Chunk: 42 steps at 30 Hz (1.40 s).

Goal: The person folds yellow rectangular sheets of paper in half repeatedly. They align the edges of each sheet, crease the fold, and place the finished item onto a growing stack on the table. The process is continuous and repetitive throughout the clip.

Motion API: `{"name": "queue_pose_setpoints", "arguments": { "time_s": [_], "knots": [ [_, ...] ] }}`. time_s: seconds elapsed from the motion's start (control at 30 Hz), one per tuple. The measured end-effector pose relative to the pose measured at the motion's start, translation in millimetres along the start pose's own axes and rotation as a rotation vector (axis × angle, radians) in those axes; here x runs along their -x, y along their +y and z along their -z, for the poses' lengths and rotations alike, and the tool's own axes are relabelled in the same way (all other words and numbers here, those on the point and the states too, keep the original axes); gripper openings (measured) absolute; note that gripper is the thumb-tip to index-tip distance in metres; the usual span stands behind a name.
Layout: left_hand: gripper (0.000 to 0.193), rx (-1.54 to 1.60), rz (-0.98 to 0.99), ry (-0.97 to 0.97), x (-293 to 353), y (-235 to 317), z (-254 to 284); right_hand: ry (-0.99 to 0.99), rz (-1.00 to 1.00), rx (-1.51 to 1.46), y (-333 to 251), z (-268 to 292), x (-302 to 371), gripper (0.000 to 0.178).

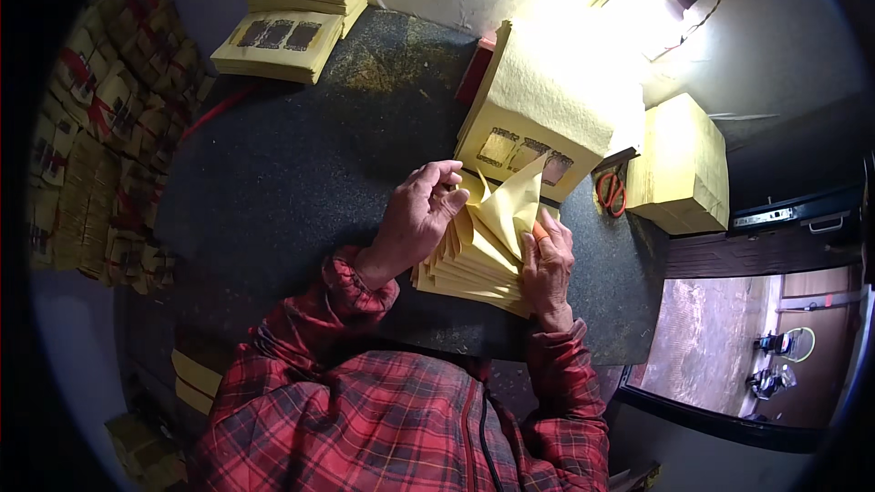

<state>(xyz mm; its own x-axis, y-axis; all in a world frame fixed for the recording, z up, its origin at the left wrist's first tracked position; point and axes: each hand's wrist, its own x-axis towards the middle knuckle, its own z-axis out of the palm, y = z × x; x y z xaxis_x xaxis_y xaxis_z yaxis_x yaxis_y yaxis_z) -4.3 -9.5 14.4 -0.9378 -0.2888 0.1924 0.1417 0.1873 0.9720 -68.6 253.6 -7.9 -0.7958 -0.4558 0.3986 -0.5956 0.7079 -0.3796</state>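
Note:
A fanned stack of yellow paper sheets (474, 269) lies at the table's near edge, between my two hands. One top sheet (512, 205) rises in a folded peak. My right hand (550, 269) grips the stack's right side, thumb in front and fingers partly behind the paper; an orange cover sits on one finger. At the stack's upper left, my left hand (415, 219) is raised with bent fingers, its thumb apart from them and close to the curled paper edges. Nothing shows between its fingertips. Just beyond stands a tall block of yellow paper (538, 100) with dark printed panels on its near side.
Orange-handled scissors (612, 193) lie right of the tall block, beside another yellow paper block (679, 164). Printed paper stacks (273, 46) stand at the far left of the dark table (292, 164). Red-tied bundles (91, 128) line the left wall. A bright lamp (629, 18) glows behind.

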Motion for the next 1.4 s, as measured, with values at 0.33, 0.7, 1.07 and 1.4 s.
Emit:
{"name": "queue_pose_setpoints", "arguments": {
  "time_s": [0.33, 0.7, 1.07, 1.4],
  "knots": [
    [0.058, 0.069, 0.073, -0.234, -30, 4, -10, 0.060, 0.088, 0.008, 6, 11, -17, 0.031],
    [0.048, 0.051, 0.002, -0.164, -42, -1, -12, 0.129, 0.144, 0.005, 15, 19, -25, 0.030],
    [0.057, 0.426, 0.191, 0.071, -37, 36, 68, 0.241, 0.166, 0.097, 11, 53, -38, 0.031],
    [0.049, 0.405, -0.264, 0.320, -27, 116, 105, -0.381, 0.161, 0.117, -29, 18, -11, 0.061]
  ]
}}
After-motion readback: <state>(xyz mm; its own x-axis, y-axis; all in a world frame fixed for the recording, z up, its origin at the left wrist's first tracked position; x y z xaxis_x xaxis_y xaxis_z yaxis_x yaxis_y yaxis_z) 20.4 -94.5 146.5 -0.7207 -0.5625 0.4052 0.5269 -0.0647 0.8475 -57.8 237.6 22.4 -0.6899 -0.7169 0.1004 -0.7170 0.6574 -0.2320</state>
